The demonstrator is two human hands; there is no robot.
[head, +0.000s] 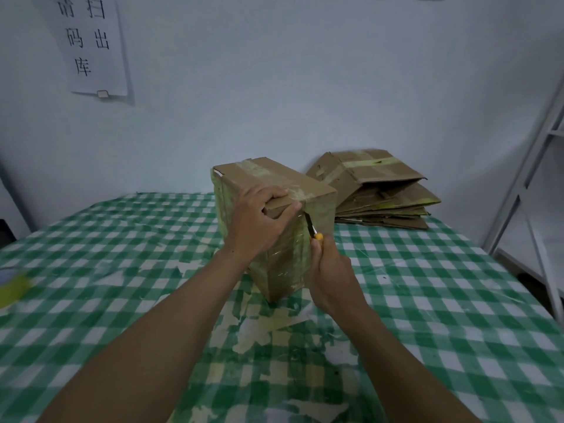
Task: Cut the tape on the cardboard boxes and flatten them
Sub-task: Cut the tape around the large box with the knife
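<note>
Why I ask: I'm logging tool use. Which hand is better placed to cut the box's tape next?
Right. The right hand grips the knife, blade at the box along its taped edge; the left hand grips the top corner, steadying it.

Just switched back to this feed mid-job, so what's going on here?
A person is working on a taped cardboard box standing upright on the green checked table. The left grip holds the box's near top edge, steadying it. The right grip holds a yellow-handled knife, blade pointing up against the tape by that top edge. The box is not yet flattened; a stack of flattened boxes lies behind it to the right.
</note>
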